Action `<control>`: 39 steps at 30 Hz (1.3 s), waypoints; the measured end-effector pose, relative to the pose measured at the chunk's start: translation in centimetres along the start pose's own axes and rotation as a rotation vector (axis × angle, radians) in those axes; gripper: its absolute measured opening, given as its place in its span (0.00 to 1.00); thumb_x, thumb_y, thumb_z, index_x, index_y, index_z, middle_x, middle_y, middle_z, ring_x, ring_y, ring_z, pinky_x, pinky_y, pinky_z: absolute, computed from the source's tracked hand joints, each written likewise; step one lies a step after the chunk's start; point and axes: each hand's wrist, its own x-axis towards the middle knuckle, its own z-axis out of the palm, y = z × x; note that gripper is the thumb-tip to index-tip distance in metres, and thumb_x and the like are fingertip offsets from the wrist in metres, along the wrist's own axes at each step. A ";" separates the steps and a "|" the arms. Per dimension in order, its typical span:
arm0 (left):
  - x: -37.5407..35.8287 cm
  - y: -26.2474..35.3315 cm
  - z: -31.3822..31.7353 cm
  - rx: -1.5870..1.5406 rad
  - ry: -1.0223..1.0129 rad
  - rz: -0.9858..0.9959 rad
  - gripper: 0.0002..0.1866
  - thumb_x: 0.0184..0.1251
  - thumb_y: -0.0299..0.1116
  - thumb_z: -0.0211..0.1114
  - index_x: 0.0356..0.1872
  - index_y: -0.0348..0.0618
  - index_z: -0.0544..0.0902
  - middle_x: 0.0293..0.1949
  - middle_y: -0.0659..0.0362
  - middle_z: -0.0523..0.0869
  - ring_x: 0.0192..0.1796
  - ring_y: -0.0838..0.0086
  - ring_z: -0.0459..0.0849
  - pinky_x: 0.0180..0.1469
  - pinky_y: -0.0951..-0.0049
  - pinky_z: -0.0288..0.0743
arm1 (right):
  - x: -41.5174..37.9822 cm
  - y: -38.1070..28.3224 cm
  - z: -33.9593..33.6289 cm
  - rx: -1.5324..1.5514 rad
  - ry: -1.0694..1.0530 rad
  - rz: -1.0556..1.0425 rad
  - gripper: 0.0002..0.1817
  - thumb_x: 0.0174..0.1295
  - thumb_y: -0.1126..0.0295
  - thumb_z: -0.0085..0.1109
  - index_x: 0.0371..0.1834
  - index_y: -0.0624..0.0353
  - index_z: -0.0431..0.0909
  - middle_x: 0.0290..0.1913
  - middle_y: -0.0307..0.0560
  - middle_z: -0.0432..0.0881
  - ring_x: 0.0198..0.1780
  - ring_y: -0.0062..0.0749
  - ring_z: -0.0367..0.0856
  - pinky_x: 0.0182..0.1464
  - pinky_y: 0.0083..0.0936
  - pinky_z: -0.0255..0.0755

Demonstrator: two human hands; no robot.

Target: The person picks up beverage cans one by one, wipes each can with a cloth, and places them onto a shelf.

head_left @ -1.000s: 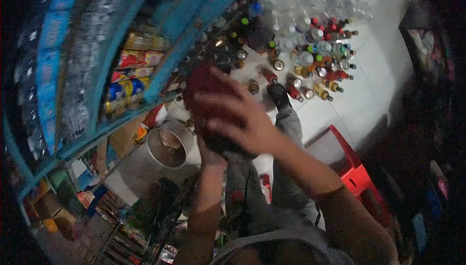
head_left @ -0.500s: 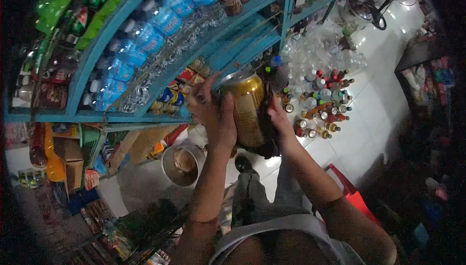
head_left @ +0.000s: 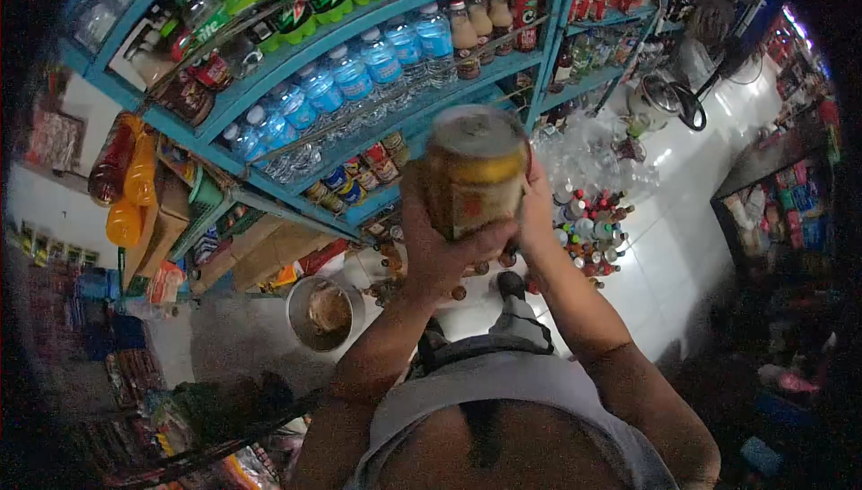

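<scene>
A large gold can (head_left: pixel 476 187) with a silver top is held upright in front of the chest, slightly blurred. My left hand (head_left: pixel 440 248) wraps round its left side and lower front. On the can's right side lies my right hand (head_left: pixel 536 207), its fingers mostly hidden behind the can. Behind the can stands the blue shelf (head_left: pixel 404 106), with a row of water bottles (head_left: pixel 350 82) on one level and small cans (head_left: pixel 364 171) on the level below.
Many bottles (head_left: pixel 590 230) stand on the tiled floor to the right, near a heap of clear plastic bottles (head_left: pixel 593 153). A metal pot (head_left: pixel 294 312) is on the floor at the left. Cardboard (head_left: pixel 269 252) lies under the shelf. A dark shelf (head_left: pixel 763 167) stands at the right.
The can has risen slightly, and its top now shows more. My left hand has closed round its lower front. The view has shifted, showing more of the upper shelves.
</scene>
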 end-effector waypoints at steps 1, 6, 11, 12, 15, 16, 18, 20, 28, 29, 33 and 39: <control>-0.2 0.6 -0.1 0.008 -0.059 -0.056 0.46 0.32 0.36 0.76 0.54 0.40 0.55 0.48 0.52 0.65 0.51 0.63 0.69 0.54 0.64 0.64 | 0.4 0.3 -0.3 0.242 -0.209 -0.021 0.19 0.62 0.69 0.46 0.54 0.65 0.63 0.49 0.42 0.73 0.47 0.22 0.70 0.52 0.20 0.62; -0.6 0.2 -1.7 0.361 0.063 0.293 0.51 0.23 0.52 0.77 0.52 0.38 0.59 0.48 0.48 0.60 0.53 0.61 0.59 0.56 0.56 0.53 | 1.1 -0.4 0.4 0.534 -0.515 0.019 0.19 0.61 0.70 0.46 0.55 0.64 0.64 0.51 0.42 0.72 0.49 0.23 0.71 0.52 0.20 0.64; -1.4 2.7 -2.8 1.206 0.007 0.587 0.54 0.26 0.47 0.78 0.57 0.38 0.55 0.51 0.52 0.67 0.56 0.61 0.64 0.57 0.62 0.60 | 0.3 -5.1 3.6 0.141 -0.237 0.063 0.20 0.60 0.66 0.48 0.53 0.64 0.66 0.49 0.42 0.72 0.49 0.23 0.69 0.53 0.20 0.61; -1.5 2.4 -3.2 1.211 0.014 0.587 0.54 0.26 0.47 0.78 0.57 0.38 0.55 0.51 0.52 0.67 0.56 0.61 0.64 0.57 0.62 0.60 | 0.1 -5.4 4.0 0.063 -0.180 0.072 0.20 0.60 0.65 0.48 0.53 0.64 0.66 0.49 0.42 0.72 0.49 0.23 0.69 0.53 0.20 0.61; -1.5 1.5 -4.0 0.758 0.048 0.439 0.51 0.28 0.46 0.77 0.56 0.38 0.58 0.51 0.51 0.67 0.56 0.62 0.65 0.59 0.61 0.57 | -0.2 -5.8 4.1 0.399 -0.310 0.157 0.23 0.58 0.61 0.50 0.53 0.65 0.65 0.52 0.43 0.69 0.52 0.26 0.67 0.54 0.24 0.60; -1.3 1.7 -3.8 0.743 0.106 0.596 0.47 0.28 0.45 0.77 0.53 0.37 0.61 0.47 0.50 0.70 0.50 0.61 0.70 0.52 0.63 0.63 | 0.3 -6.0 4.2 0.463 -0.407 0.205 0.20 0.53 0.64 0.56 0.48 0.62 0.71 0.55 0.46 0.67 0.55 0.31 0.65 0.55 0.27 0.59; -0.9 1.7 -4.2 0.731 0.163 0.754 0.44 0.28 0.43 0.77 0.50 0.36 0.65 0.43 0.48 0.74 0.43 0.60 0.76 0.45 0.66 0.69 | 1.0 -7.6 4.6 0.025 -0.659 -0.182 0.17 0.49 0.67 0.59 0.43 0.61 0.74 0.54 0.48 0.68 0.55 0.34 0.66 0.55 0.27 0.60; -0.9 0.5 -5.5 0.699 0.198 0.686 0.42 0.26 0.42 0.77 0.48 0.37 0.66 0.41 0.50 0.75 0.42 0.61 0.77 0.45 0.66 0.70 | 1.6 -8.7 5.2 -0.430 -0.880 -0.567 0.14 0.46 0.70 0.61 0.38 0.60 0.77 0.53 0.49 0.69 0.55 0.36 0.67 0.55 0.28 0.60; -2.4 1.6 -6.2 0.843 0.232 0.639 0.39 0.24 0.41 0.77 0.44 0.37 0.70 0.39 0.51 0.76 0.40 0.63 0.77 0.43 0.67 0.70 | 1.7 -7.6 6.3 -0.727 -0.720 -0.619 0.12 0.42 0.72 0.63 0.32 0.61 0.78 0.34 0.47 0.78 0.37 0.33 0.78 0.42 0.24 0.70; -2.5 1.9 -6.2 0.849 0.232 0.623 0.39 0.24 0.41 0.77 0.44 0.37 0.70 0.39 0.51 0.76 0.40 0.63 0.77 0.43 0.67 0.70 | 1.9 -7.3 6.2 -0.722 -0.719 -0.604 0.12 0.42 0.72 0.63 0.32 0.61 0.78 0.34 0.47 0.78 0.37 0.33 0.78 0.42 0.24 0.70; -2.4 3.4 -6.6 0.934 0.315 0.555 0.38 0.29 0.39 0.77 0.46 0.36 0.70 0.41 0.52 0.76 0.43 0.67 0.77 0.46 0.70 0.71 | 3.5 -6.2 4.9 -0.713 -0.633 -0.347 0.13 0.45 0.72 0.60 0.35 0.62 0.78 0.33 0.46 0.78 0.35 0.32 0.77 0.42 0.24 0.70; -1.7 4.9 -7.6 0.949 0.247 0.570 0.37 0.27 0.37 0.77 0.46 0.37 0.72 0.39 0.52 0.78 0.41 0.66 0.79 0.44 0.69 0.73 | 2.5 -7.2 4.9 -0.698 -0.867 -0.692 0.12 0.44 0.69 0.62 0.34 0.56 0.80 0.47 0.44 0.71 0.51 0.35 0.67 0.55 0.29 0.58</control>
